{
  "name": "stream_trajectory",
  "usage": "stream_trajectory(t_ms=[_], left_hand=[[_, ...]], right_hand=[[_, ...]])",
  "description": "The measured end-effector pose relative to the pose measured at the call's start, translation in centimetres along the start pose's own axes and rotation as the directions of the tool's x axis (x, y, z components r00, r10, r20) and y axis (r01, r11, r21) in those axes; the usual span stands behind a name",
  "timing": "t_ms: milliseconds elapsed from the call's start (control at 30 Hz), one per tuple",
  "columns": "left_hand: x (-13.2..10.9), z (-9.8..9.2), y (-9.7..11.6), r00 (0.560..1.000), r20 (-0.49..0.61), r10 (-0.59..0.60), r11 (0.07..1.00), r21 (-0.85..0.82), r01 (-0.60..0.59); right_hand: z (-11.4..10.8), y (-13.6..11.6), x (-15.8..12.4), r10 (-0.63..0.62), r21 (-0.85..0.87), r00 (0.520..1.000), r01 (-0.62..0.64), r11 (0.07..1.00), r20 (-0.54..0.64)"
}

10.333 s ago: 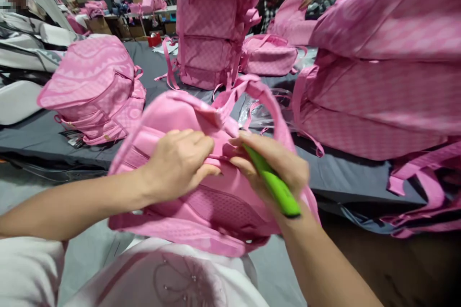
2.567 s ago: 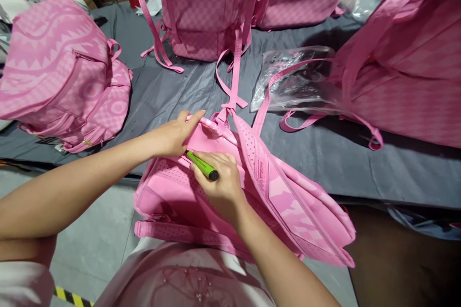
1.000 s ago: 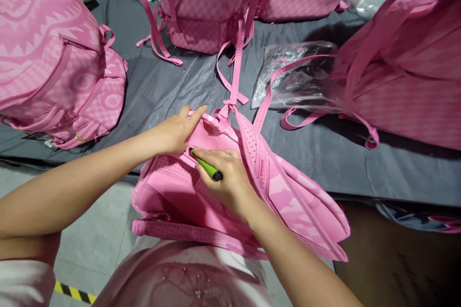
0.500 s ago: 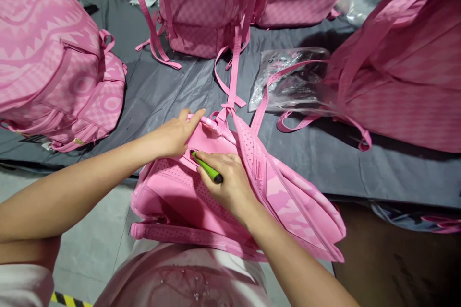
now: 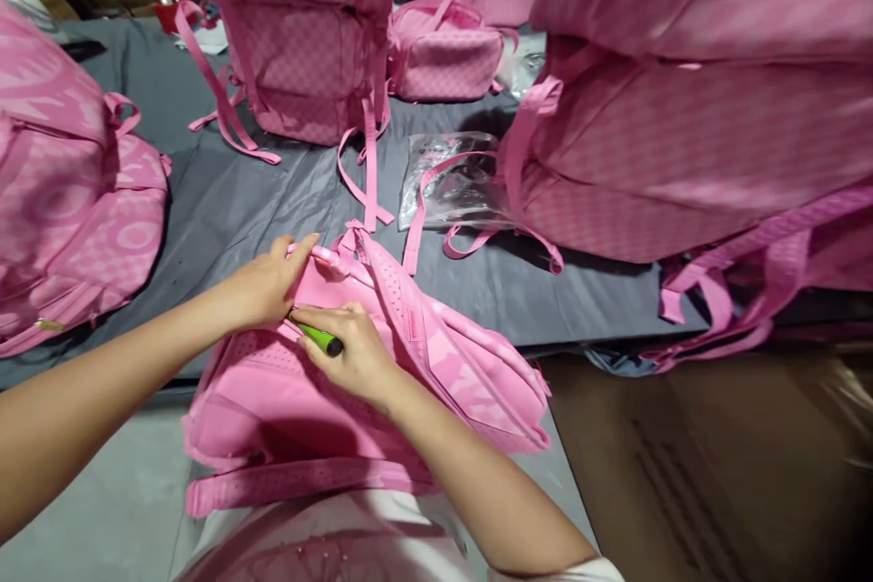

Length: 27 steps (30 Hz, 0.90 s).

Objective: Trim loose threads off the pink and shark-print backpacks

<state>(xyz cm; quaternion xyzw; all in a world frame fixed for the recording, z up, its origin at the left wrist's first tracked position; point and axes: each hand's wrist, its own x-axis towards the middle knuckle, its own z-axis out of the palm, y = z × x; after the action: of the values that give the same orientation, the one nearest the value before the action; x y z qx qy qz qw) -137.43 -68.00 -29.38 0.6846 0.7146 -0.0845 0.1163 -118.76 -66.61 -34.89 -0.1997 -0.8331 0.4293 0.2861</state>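
A pink backpack (image 5: 327, 423) rests at the near edge of the grey-covered table, its strap side facing up. At its top edge, my left hand (image 5: 269, 282) pinches the fabric, thumb and fingers closed on it. Just to the right, my right hand (image 5: 358, 350) is closed around a green pen-shaped tool (image 5: 317, 339) with a black end. The tool's tip is against the pink fabric beside my left hand, and the tip itself is mostly hidden. A dotted mesh shoulder strap (image 5: 390, 282) with a camouflage-patterned edge crosses the bag's right part.
Pink checked backpacks stand at the back (image 5: 293, 45) and on the right (image 5: 655, 155). Another patterned backpack (image 5: 82, 191) is at the left. A clear plastic bag (image 5: 450, 177) lies on the grey table cover (image 5: 286, 200). A brown carton (image 5: 668, 464) is at the lower right.
The view has swung to the right and up, so everything sits further left in it. Both hands keep their hold on the backpack and the green tool.
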Motion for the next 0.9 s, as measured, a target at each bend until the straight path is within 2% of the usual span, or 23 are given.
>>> stream_trajectory(t_ms=[67,200,267,333,400,467,500,533,567,633,667,700,733,800,900], left_hand=[[0.0,0.0,0.0,1.0,-0.004,0.003,1.0,0.007,-0.003],[0.0,-0.2,0.0,1.0,0.025,0.01,1.0,0.008,-0.01],[0.0,-0.1,-0.1,1.0,0.014,-0.003,1.0,0.008,0.003],[-0.1,0.0,-0.2,1.0,-0.002,-0.01,1.0,0.004,0.01],[-0.2,0.0,-0.2,1.0,-0.014,0.0,1.0,0.001,0.0],[-0.4,0.0,0.0,1.0,-0.014,0.0,1.0,0.005,0.0],[-0.4,0.0,0.2,1.0,-0.011,-0.004,1.0,0.009,0.004],[-0.5,-0.1,0.3,1.0,-0.008,-0.011,1.0,0.014,0.011],[-0.5,-0.2,0.5,1.0,-0.003,-0.023,1.0,0.019,0.024],[-0.5,-0.5,0.8,0.998,0.017,-0.053,0.998,0.023,0.053],[-0.5,-0.6,0.9,0.998,0.026,-0.061,0.998,0.021,0.061],[-0.4,-0.7,1.1,0.997,0.035,-0.066,0.998,0.019,0.065],[-0.4,-0.7,1.1,0.997,0.042,-0.07,0.997,0.017,0.069],[-0.4,-0.7,1.2,0.996,0.043,-0.076,0.997,0.016,0.076],[-0.3,-0.4,1.2,0.995,0.034,-0.098,0.995,0.026,0.097]], right_hand=[[-0.1,0.2,0.1,0.013,0.014,1.0,-0.013,1.0,0.019],[0.2,0.3,0.3,0.036,0.013,0.999,-0.036,0.999,-0.021],[-0.1,0.0,0.4,0.035,0.099,0.999,-0.036,0.994,0.009],[-1.5,-0.5,0.2,0.027,0.196,1.0,-0.028,0.98,0.009],[-4.2,-0.8,-0.3,0.013,0.223,0.994,0.011,0.975,-0.107],[-7.9,-0.3,-0.6,0.016,0.102,0.948,0.018,0.995,-0.319],[-9.8,0.4,-0.7,0.028,-0.015,0.904,-0.038,0.999,-0.427],[-11.7,1.5,-0.5,0.045,-0.169,0.861,-0.15,0.974,-0.506],[-13.5,2.9,-0.2,0.073,-0.329,0.842,-0.286,0.9,-0.534],[-16.3,6.2,0.7,0.207,-0.618,0.854,-0.494,0.612,-0.477],[-17.4,8.0,1.3,0.304,-0.726,0.855,-0.518,0.452,-0.421],[-18.1,9.7,2.0,0.379,-0.793,0.844,-0.508,0.336,-0.379],[-18.7,11.2,2.6,0.436,-0.835,0.832,-0.482,0.265,-0.343],[-19.1,13.7,4.0,0.489,-0.867,0.823,-0.442,0.232,-0.289],[-18.9,15.9,5.6,0.549,-0.876,0.798,-0.427,0.223,-0.25]])
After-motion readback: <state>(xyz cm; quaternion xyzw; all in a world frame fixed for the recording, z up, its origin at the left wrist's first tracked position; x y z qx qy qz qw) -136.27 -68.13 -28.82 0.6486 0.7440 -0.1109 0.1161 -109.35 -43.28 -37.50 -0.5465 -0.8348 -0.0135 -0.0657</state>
